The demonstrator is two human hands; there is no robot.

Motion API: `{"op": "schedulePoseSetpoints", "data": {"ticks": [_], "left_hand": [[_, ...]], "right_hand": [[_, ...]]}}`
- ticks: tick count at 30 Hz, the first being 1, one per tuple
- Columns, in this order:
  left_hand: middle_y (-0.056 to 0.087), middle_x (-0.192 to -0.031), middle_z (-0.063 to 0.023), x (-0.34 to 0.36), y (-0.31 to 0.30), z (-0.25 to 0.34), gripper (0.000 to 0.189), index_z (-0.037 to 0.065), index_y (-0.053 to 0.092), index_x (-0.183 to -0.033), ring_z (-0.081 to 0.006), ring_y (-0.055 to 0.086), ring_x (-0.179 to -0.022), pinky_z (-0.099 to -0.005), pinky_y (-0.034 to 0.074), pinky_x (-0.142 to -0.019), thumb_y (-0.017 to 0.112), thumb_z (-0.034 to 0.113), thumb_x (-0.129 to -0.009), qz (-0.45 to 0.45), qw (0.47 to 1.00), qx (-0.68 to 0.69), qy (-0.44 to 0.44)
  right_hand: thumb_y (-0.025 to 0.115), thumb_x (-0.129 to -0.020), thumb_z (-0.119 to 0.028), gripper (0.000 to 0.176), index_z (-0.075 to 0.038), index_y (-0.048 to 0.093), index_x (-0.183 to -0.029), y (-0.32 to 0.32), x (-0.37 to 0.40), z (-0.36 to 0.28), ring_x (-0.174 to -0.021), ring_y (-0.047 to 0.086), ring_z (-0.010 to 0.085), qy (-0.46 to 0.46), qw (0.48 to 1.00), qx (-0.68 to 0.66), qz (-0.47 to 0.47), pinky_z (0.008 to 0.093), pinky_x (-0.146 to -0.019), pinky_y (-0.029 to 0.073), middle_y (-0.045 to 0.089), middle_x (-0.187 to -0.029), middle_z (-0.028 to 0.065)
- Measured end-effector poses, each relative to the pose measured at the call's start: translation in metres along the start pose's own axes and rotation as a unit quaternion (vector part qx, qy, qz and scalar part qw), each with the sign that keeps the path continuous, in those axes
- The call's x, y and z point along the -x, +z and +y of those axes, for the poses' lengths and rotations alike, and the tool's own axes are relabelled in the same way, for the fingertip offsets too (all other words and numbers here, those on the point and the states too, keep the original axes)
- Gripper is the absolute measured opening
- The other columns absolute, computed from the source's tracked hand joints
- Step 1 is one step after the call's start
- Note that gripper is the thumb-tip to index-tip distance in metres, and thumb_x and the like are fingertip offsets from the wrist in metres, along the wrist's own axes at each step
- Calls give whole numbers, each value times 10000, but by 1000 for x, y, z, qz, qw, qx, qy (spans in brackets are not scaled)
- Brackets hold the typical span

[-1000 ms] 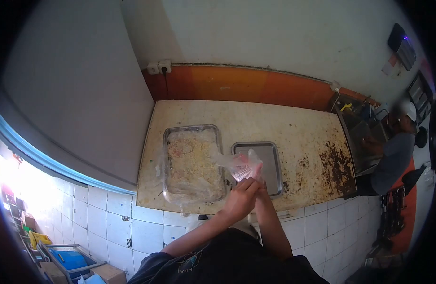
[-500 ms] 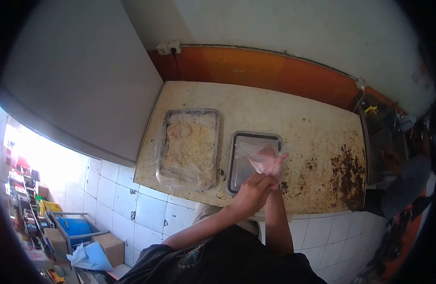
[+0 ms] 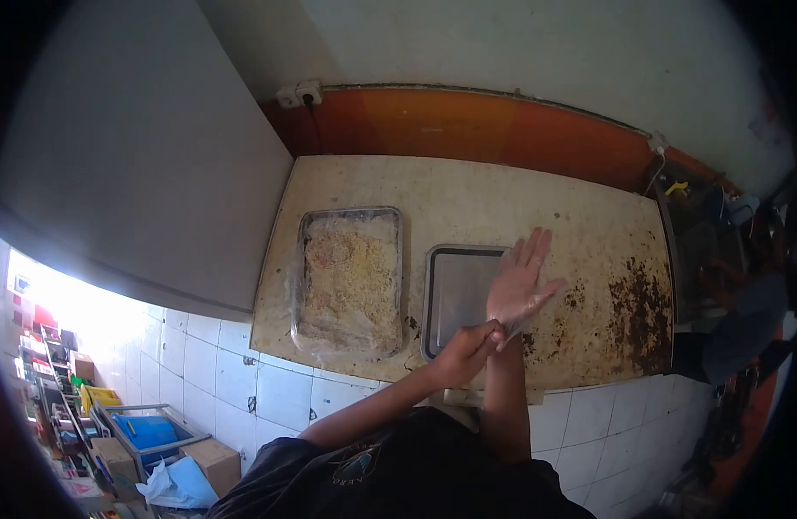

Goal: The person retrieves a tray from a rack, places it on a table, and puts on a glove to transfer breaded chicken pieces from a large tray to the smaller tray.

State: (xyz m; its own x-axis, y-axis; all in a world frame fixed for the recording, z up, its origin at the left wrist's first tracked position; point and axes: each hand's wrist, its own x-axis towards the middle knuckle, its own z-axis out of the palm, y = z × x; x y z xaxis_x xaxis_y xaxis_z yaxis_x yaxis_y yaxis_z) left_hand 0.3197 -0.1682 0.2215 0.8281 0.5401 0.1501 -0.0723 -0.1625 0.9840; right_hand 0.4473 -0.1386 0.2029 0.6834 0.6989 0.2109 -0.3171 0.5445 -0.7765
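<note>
My right hand (image 3: 519, 281) is raised over the right side of a dark-rimmed tray (image 3: 459, 303), fingers stretched up and thumb out to the right. A clear plastic glove (image 3: 524, 304) covers it. At the right wrist, my bare left hand (image 3: 469, 355) has its fingers closed on the glove's cuff. The part of the tray in sight holds nothing I can make out. To the left stands a second tray (image 3: 400, 259), wrapped in clear plastic and filled with a pale yellow, crumbly food (image 3: 351, 277).
Both trays lie on a worn, stained table (image 3: 476, 195). A grey panel (image 3: 147, 164) rises at the left. A plugged socket (image 3: 308, 92) is on the wall. Boxes (image 3: 210, 463) sit low left. Another person's sleeve (image 3: 744, 342) is at the right edge.
My right hand's fingers have gone from bunched inside the loose glove to stretched out, with the glove now fitting closer. My left hand stays at the right wrist.
</note>
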Motion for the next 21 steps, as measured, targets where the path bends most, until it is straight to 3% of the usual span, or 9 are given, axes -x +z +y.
{"op": "schedulePoseSetpoints", "data": {"ticks": [5, 7, 11, 13, 15, 16, 18, 20, 21], "left_hand": [[567, -756, -187, -13, -14, 1, 108, 7, 493, -873, -375, 575, -744, -415, 467, -658, 551, 69, -808, 72, 981, -179, 20], [580, -800, -208, -23, -9, -16, 149, 9, 529, -898, -381, 579, -794, -453, 470, -681, 568, 88, -778, 37, 968, -196, -155], [583, -854, -221, 9, 25, -70, 183, 7, 556, -889, -396, 577, -828, -478, 464, -747, 600, 98, -736, -50, 973, -221, -46], [598, -907, -211, 35, 12, -65, 179, -6, 579, -902, -379, 583, -862, -448, 466, -754, 515, 143, -828, -130, 962, -235, -43], [610, -931, -186, 71, -22, -107, 225, -8, 583, -910, -353, 597, -851, -415, 471, -767, 501, 197, -868, -126, 933, -334, 47], [616, -940, -161, 91, -47, -111, 211, 24, 602, -907, -312, 604, -851, -389, 476, -759, 497, 205, -883, 29, 973, -221, -59], [609, -909, -158, 129, -101, -96, 190, 36, 572, -924, -261, 607, -813, -360, 473, -720, 527, 200, -840, 282, 896, -153, -307], [554, -875, -105, 194, -129, -147, 200, 50, 487, -963, -187, 556, -787, -306, 467, -667, 579, 134, -807, 498, 811, -55, -300], [525, -904, -88, 218, -132, -166, 273, 62, 444, -1014, -172, 534, -798, -299, 464, -650, 601, 115, -798, 570, 756, 34, -321]], "right_hand": [[304, -705, -819, 1042, -91, 133, -1432, 0, -1, -8, -1366, 78, 340, -52, 992, -17, 113, 462, -1096, 13, 167, -1466, 178], [410, -768, -723, 930, -56, 246, -1396, -5, 5, -9, -1340, 189, 342, -36, 997, -42, -59, 423, -1090, 142, 241, -1431, 205], [539, -806, -577, 766, -48, 364, -1332, -65, 18, 7, -1289, 300, 348, 55, 970, 190, -142, 435, -1029, 279, 290, -1395, 223], [602, -817, -424, 628, -13, 427, -1259, -61, 26, -3, -1221, 409, 329, 115, 963, 198, 143, 425, -996, 327, 366, -1356, 220], [623, -807, -284, 575, -5, 415, -1264, -163, 46, 35, -1107, 512, 341, -20, 718, 692, 81, 418, -932, 393, 508, -1226, 194], [591, -814, -262, 550, -9, 408, -1267, -209, 69, 59, -1064, 531, 359, 34, 647, 757, 84, 420, -900, 418, 531, -1189, 194], [560, -821, -239, 527, -12, 402, -1270, -221, 87, 70, -1022, 550, 378, 92, 567, 815, 80, 423, -869, 443, 553, -1151, 194], [565, -830, -266, 540, -77, 368, -1296, -171, 84, 53, -1032, 554, 373, 332, 555, 763, 5, 428, -860, 445, 545, -1171, 192], [565, -830, -266, 540, -77, 368, -1296, -166, 83, 59, -1032, 554, 373, 335, 551, 764, 1, 428, -860, 445, 545, -1171, 192]]}}
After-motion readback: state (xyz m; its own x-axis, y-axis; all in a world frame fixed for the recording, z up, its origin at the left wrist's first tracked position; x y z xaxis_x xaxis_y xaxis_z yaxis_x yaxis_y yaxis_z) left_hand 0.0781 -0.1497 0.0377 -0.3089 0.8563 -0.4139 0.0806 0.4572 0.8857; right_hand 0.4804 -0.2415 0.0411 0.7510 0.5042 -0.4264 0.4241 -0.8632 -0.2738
